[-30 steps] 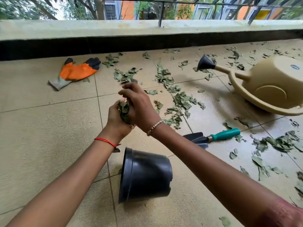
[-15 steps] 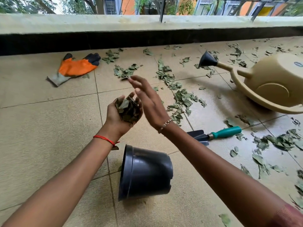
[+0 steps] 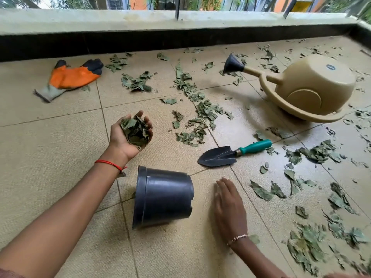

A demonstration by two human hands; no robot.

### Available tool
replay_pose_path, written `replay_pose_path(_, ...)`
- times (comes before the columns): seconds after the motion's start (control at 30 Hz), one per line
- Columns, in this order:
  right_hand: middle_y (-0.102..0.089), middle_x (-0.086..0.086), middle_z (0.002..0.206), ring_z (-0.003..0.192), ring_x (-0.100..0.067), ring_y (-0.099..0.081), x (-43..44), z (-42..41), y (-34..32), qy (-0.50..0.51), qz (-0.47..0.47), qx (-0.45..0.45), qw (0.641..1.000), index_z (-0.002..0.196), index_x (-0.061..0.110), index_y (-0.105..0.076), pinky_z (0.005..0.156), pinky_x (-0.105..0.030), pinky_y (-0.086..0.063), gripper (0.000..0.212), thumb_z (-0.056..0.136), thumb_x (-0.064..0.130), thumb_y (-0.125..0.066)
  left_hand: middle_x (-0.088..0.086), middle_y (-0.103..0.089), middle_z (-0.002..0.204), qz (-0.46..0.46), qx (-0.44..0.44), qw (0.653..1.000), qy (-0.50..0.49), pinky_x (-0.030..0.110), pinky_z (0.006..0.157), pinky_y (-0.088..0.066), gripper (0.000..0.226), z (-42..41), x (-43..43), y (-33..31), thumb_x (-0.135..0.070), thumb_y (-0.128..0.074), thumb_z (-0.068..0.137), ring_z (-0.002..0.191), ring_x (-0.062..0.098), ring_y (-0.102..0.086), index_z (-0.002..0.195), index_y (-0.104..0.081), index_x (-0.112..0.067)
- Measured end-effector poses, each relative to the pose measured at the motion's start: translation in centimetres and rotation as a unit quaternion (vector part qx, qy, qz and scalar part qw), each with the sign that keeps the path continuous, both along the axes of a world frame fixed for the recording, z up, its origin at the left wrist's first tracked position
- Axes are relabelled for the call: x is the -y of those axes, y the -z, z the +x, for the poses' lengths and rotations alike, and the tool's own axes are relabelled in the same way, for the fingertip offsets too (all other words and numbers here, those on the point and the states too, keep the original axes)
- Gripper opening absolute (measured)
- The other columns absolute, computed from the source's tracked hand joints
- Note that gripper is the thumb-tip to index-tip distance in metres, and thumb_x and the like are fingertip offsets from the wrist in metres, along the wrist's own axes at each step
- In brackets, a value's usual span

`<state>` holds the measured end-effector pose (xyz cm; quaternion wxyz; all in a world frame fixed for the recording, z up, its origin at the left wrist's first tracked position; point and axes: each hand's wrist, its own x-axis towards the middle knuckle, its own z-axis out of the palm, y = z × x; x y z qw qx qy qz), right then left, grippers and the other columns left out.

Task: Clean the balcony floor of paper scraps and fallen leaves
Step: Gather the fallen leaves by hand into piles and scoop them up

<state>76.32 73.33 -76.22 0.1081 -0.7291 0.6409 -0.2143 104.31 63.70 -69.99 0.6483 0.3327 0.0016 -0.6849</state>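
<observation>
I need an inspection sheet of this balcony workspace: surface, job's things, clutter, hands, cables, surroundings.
Surface: beige tiled floor, littered mostly at centre and right.
Job's things: loose leaves on the tiles; handful of leaves held; black pot on its side, mouth leftward.
Clutter: orange glove, trowel, watering can tipped over.
Hands: left hand palm up, cupping the handful; right hand open, right of the pot.
Cables: nothing seen.
Surroundings: low wall, railing, trees beyond.

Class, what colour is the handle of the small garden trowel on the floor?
The garden trowel handle is teal green, seen in the head view.
</observation>
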Motion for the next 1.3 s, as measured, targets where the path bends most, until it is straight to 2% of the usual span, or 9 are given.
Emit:
replay_pose_path(0.1,-0.062,-0.013,0.122,0.111,-0.028,-0.06,-1.2,-0.4,0.9,-0.044,-0.043,-0.13,0.99,0.116,0.005,-0.063,0.094,-0.037,-0.039,0.039,0.077,0.003,-0.059,0.005,-0.062,0.076,0.003,0.001,1.0,-0.002,0.021,0.055,-0.053,0.025,0.1,0.0,0.0,-0.024,-0.047,0.071,0.06,0.017,-0.062,0.078,-0.068,-0.013)
replay_pose_path(0.2,-0.069,-0.014,0.107,0.097,-0.027,-0.067,-1.0,-0.6,-0.1,-0.055,-0.038,-0.116,0.991,0.101,0.001,-0.07,0.083,-0.026,-0.046,0.062,0.043,-0.017,-0.083,0.005,-0.062,0.076,0.0,0.004,1.0,-0.002,0.021,0.055,-0.053,0.025,0.2,-0.1,-0.1,-0.025,-0.047,0.071,0.061,0.017,-0.061,0.078,-0.068,-0.013)
replay_pose_path(0.33,-0.065,-0.004,0.081,0.069,-0.017,-0.064,-0.2,-0.8,-1.0,-0.071,-0.017,-0.081,0.994,0.076,0.006,-0.07,0.052,-0.017,-0.05,0.038,0.046,-0.015,-0.083,0.005,-0.062,0.076,-0.01,-0.001,1.0,-0.008,0.021,0.056,-0.053,0.025,0.4,-0.2,-0.4,-0.025,-0.046,0.072,0.06,0.017,-0.061,0.077,-0.068,-0.013)
replay_pose_path(0.4,-0.06,0.0,0.073,0.064,-0.014,-0.059,0.2,-0.9,-0.9,-0.066,-0.012,-0.083,0.994,0.067,0.008,-0.067,0.046,-0.018,-0.047,0.035,0.046,-0.017,-0.08,0.005,-0.063,0.075,-0.012,-0.005,1.0,-0.012,0.021,0.055,-0.053,0.026,0.4,-0.2,-0.6,-0.025,-0.046,0.073,0.059,0.018,-0.062,0.075,-0.069,-0.013)
replay_pose_path(0.53,-0.057,0.002,0.064,0.062,-0.014,-0.054,0.8,-0.8,-0.7,-0.053,0.002,-0.09,0.995,0.058,0.011,-0.065,0.048,-0.019,-0.043,0.033,0.047,-0.017,-0.079,0.005,-0.062,0.075,-0.01,-0.015,1.0,-0.013,0.021,0.054,-0.052,0.042,0.3,-0.1,-0.8,-0.028,-0.035,0.093,0.06,0.018,-0.061,0.075,-0.069,-0.013)
replay_pose_path(0.7,-0.055,0.0,0.064,0.061,-0.016,-0.053,1.2,-0.6,-0.5,-0.043,0.02,-0.077,0.996,0.058,0.012,-0.059,0.051,-0.018,-0.038,0.036,0.05,-0.018,-0.078,0.005,-0.062,0.075,-0.014,-0.013,1.0,-0.009,0.021,0.055,-0.053,0.047,0.3,-0.1,-0.7,-0.03,-0.032,0.096,0.059,0.018,-0.062,0.075,-0.07,-0.013)
replay_pose_path(0.9,-0.053,-0.005,0.099,0.092,-0.019,-0.046,1.5,-0.1,-1.2,0.003,0.121,-0.046,0.992,0.1,0.008,-0.057,0.074,-0.022,-0.035,0.018,0.088,-0.003,-0.05,0.005,-0.063,0.075,-0.01,-0.007,1.0,-0.013,0.021,0.054,-0.053,0.041,0.3,-0.2,-0.8,-0.029,-0.036,0.093,0.06,0.017,-0.062,0.076,-0.069,-0.013)
replay_pose_path(1.1,-0.053,-0.002,0.074,0.073,-0.02,-0.052,3.4,0.7,-3.7,0.084,0.168,0.119,0.975,0.082,0.013,-0.052,0.057,-0.024,-0.039,0.026,0.076,-0.012,-0.056,0.005,-0.063,0.075,-0.009,-0.007,1.0,-0.015,0.021,0.055,-0.053,0.046,0.3,-0.2,-0.8,-0.032,-0.032,0.096,0.059,0.018,-0.062,0.078,-0.069,-0.013)
replay_pose_path(1.3,-0.06,-0.007,0.083,0.071,-0.015,-0.059,9.2,6.6,-11.2,0.045,0.204,0.406,0.89,0.085,0.014,-0.051,0.063,-0.025,-0.055,0.032,0.072,-0.011,-0.067,0.005,-0.062,0.078,-0.006,-0.02,1.0,0.004,0.021,0.055,-0.052,0.038,-0.1,0.0,-0.4,-0.033,-0.034,0.096,0.061,0.017,-0.062,0.086,-0.065,-0.014)
